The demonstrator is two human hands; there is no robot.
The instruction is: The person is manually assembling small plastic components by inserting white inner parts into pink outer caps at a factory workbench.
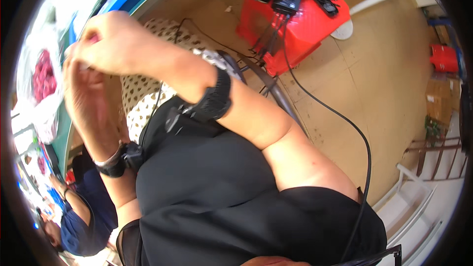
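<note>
My right hand point(116, 42) is raised at the upper left, over the table's edge, with its fingers curled in a pinch. Just below it my left hand point(87, 96) points upward, its fingertips closed together and meeting the right hand's fingers. A small reddish spot shows among the right fingers; blur hides whether it is a held thing. Beside the hands, a clear plastic bag point(53, 108) of dark pink pieces point(44, 76) lies on the table. Black straps with small devices circle both wrists.
A red plastic stool point(308, 32) carries black electronic devices and cables. One black cable point(357, 130) runs from there to me. Another person in dark blue point(91, 212) works at the lower left. Cardboard boxes point(438, 101) and a white rack point(414, 216) stand at the right.
</note>
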